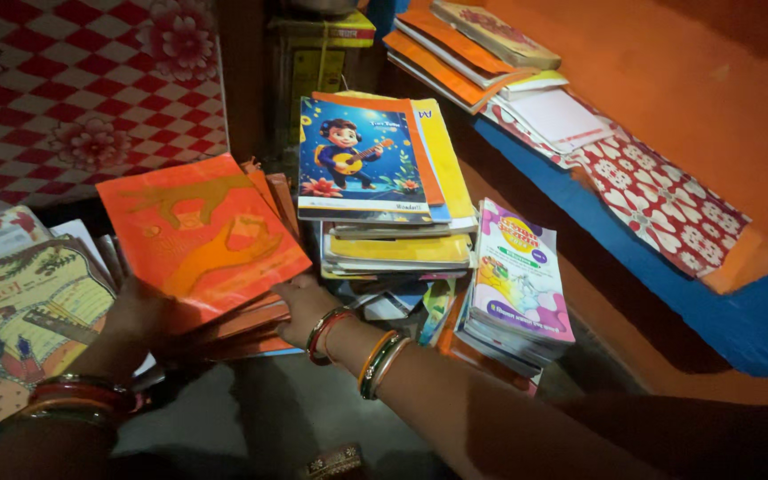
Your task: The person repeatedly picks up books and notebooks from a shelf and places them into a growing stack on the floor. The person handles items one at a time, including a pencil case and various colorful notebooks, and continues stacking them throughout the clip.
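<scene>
Head view: the left hand [140, 311] lies against the near left edge of a slanted stack of orange-covered notebooks [202, 236]; its fingers are tucked under the covers, so whether it grips or merely props cannot be told. The right hand [306, 307] presses against the near right corner of the same stack, fingers curled around the edge of the lower books, closed on them in a light grip. Both wrists carry coloured bangles [382, 363]. The stack rests low on the floor, tilted toward the viewer, with its top cover showing a yellow hand pattern. Just beside it on the right stands a taller pile topped by a blue notebook with a cartoon guitarist [362, 160]; further right lies a pile of purple-and-white workbooks [519, 280]. A yellow-green illustrated book [24, 311] lies at the left, partly behind the left forearm. More orange books [455, 53] rest on a blue-edged shelf [740, 329] at upper right. Judgement: the step in hand is squaring up or lifting the orange stack between both hands. The next move calls for even pressure from both sides, as the loose covers appear liable to slide apart.
</scene>
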